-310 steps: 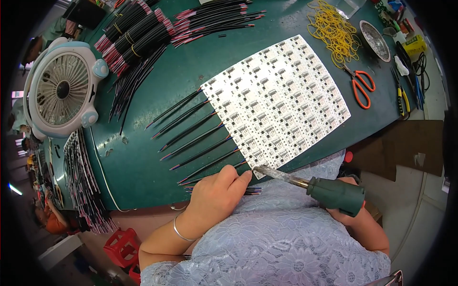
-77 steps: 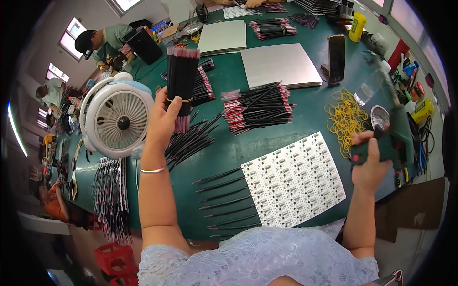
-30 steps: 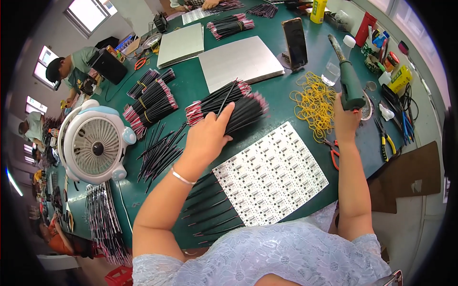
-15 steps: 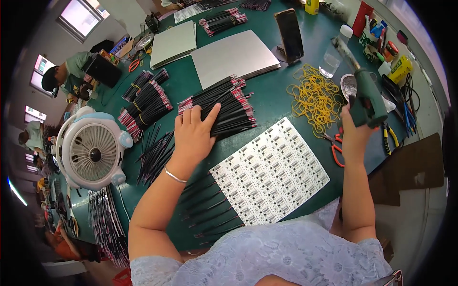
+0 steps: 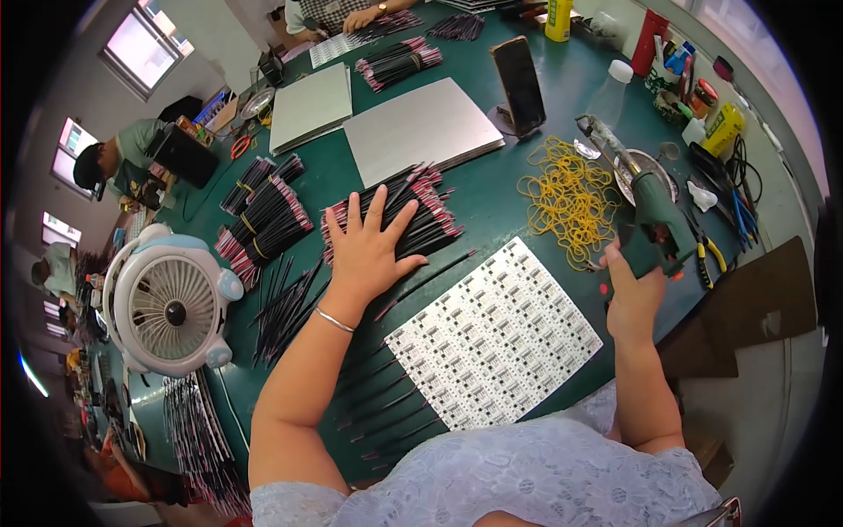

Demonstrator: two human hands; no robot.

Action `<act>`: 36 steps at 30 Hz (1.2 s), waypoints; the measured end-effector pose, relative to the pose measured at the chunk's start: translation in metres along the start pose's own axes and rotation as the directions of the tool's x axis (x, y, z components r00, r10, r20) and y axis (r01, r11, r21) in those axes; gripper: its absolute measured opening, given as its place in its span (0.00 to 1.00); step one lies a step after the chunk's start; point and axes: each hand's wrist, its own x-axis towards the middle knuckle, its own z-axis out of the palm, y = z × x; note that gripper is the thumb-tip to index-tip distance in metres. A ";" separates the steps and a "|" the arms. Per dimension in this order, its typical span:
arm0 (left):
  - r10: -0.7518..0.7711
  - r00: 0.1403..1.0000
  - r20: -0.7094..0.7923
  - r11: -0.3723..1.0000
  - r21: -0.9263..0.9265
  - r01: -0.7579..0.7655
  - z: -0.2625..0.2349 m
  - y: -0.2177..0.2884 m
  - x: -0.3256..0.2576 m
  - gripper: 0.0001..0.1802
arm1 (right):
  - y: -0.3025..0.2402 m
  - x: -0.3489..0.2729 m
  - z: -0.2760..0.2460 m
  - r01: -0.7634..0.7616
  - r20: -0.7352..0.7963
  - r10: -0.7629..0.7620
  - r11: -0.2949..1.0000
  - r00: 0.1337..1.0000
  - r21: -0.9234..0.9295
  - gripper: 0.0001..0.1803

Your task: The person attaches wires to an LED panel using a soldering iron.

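My left hand point(image 5: 367, 255) lies palm down with fingers spread on a pile of black wires with pink-and-white ends point(image 5: 430, 211). One loose black wire point(image 5: 430, 283) lies apart, between that pile and a white panel of small circuit boards point(image 5: 500, 338). Several wires point(image 5: 386, 400) stick out from the panel's left edge toward me. In my right hand point(image 5: 634, 299) is a green pistol-shaped soldering gun point(image 5: 652, 202), gripped by its handle. Its metal front end points away and to the left, over a small round dish point(image 5: 625, 180).
Yellow rubber bands point(image 5: 566, 198) lie left of the soldering gun, pliers point(image 5: 707, 259) to its right. Beyond stand a phone point(image 5: 520, 88) and a clear bottle point(image 5: 610, 95). Grey-white board stacks point(image 5: 426, 127) lie behind the wires; a fan point(image 5: 176, 303) stands left. A co-worker's hand point(image 5: 362, 18) shows far off.
My left hand's fingers have spread, and a single wire now lies apart from the pile. The soldering gun has shifted left and nearer me. A co-worker's hand has come into view.
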 end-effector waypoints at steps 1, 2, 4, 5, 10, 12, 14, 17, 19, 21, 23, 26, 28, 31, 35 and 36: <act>-0.002 1.000 0.006 1.000 -0.002 0.002 0.000 -0.002 0.001 0.43 | -0.002 0.000 0.001 0.005 -0.008 -0.005 1.000 1.000 0.002 0.06; 0.005 1.000 -0.001 1.000 -0.001 -0.005 0.002 -0.006 0.002 0.43 | -0.004 -0.002 0.003 -0.056 -0.011 0.056 0.998 0.998 0.022 0.06; 0.008 1.000 0.006 1.000 0.020 -0.008 0.003 -0.011 0.002 0.45 | -0.006 -0.002 0.003 -0.115 -0.012 0.115 0.992 0.993 0.046 0.06; -0.005 0.999 0.034 1.000 0.013 0.004 0.003 -0.012 0.003 0.45 | -0.005 -0.003 0.002 -0.082 -0.023 0.084 0.995 0.996 0.058 0.07; 0.018 0.996 0.084 0.996 -0.089 -0.010 -0.013 0.007 -0.006 0.46 | -0.004 -0.001 -0.008 -0.009 -0.060 0.014 0.996 0.998 0.090 0.07; 0.078 0.988 0.130 0.994 -0.089 -0.067 -0.018 0.011 -0.015 0.44 | 0.001 0.003 -0.014 -0.024 -0.036 0.026 0.997 0.999 0.068 0.07; 0.049 0.994 0.095 0.994 -0.104 -0.039 -0.012 0.011 -0.021 0.41 | -0.008 0.004 -0.006 -0.066 -0.053 0.073 0.991 0.996 0.114 0.07; 0.184 0.981 -0.070 0.980 0.090 -0.177 -0.006 0.008 -0.019 0.36 | -0.006 0.000 -0.011 -0.005 -0.083 0.015 0.994 0.996 0.114 0.07; 0.121 0.990 -0.076 0.993 0.017 -0.121 -0.002 -0.006 -0.013 0.34 | -0.011 -0.004 -0.013 0.049 -0.100 -0.036 0.990 0.994 0.136 0.07; 0.146 0.988 -0.050 0.989 0.025 -0.145 0.007 -0.011 -0.017 0.33 | -0.014 -0.008 -0.015 0.058 -0.077 -0.048 0.989 0.996 0.139 0.06; 0.154 0.988 0.007 0.987 -0.041 -0.154 0.005 -0.003 -0.019 0.34 | -0.020 -0.013 -0.018 0.038 -0.072 -0.029 0.991 0.997 0.132 0.03; 0.090 0.994 0.056 0.985 -0.149 -0.081 -0.003 0.004 -0.020 0.35 | -0.017 -0.017 -0.023 0.069 -0.071 -0.062 0.993 0.996 0.100 0.03; 0.045 0.996 0.072 0.971 -0.238 -0.027 -0.007 0.005 -0.010 0.35 | -0.019 -0.021 -0.022 0.093 -0.083 -0.086 0.992 0.993 0.086 0.02; -0.087 0.985 -0.150 0.901 -0.433 0.013 0.004 -0.019 0.022 0.29 | -0.023 -0.026 -0.023 0.108 -0.062 -0.103 0.990 0.993 0.086 0.04; -0.126 0.987 0.096 0.953 -0.264 0.148 -0.004 -0.030 0.058 0.21 | -0.033 -0.039 -0.027 0.043 -0.106 -0.036 0.996 0.994 0.074 0.07; -0.068 0.984 0.163 0.973 -0.208 0.102 -0.007 -0.030 0.064 0.18 | -0.033 -0.043 -0.030 0.044 -0.123 -0.036 0.997 0.992 0.068 0.07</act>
